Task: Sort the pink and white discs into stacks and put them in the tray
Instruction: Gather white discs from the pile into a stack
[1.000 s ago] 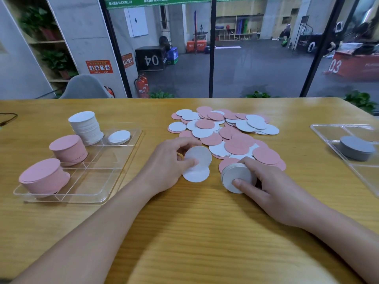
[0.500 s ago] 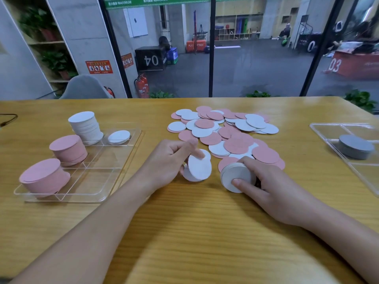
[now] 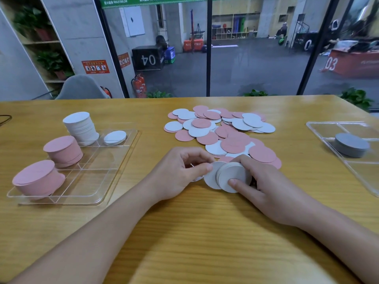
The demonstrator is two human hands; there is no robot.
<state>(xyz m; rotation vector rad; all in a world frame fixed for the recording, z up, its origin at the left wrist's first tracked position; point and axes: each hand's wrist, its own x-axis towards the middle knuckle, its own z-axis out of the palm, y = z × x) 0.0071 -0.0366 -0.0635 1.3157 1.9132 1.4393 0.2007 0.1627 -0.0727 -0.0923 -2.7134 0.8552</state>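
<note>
Since a second ago the left hand (image 3: pixel 180 171) has carried its white disc (image 3: pixel 211 177) rightward against the white stack (image 3: pixel 233 177), which the right hand (image 3: pixel 264 185) grips on edge, thumb on its face; the left pinches the disc's rim. Both rest on a wooden table (image 3: pixel 184 232). The loose pile of pink and white discs (image 3: pixel 221 130) lies just beyond. Left, a clear tray (image 3: pixel 92 181) holds two pink stacks (image 3: pixel 61 150), a tall white stack (image 3: pixel 81 128) and a few white discs. Right, another tray (image 3: pixel 348 128), cut off, holds a grey stack (image 3: pixel 350 144). Past the glass, boxes read "04" (image 3: pixel 148 59) and "03" (image 3: pixel 331 63); a green banner (image 3: pixel 151 0) says "MAXIMUM".
</note>
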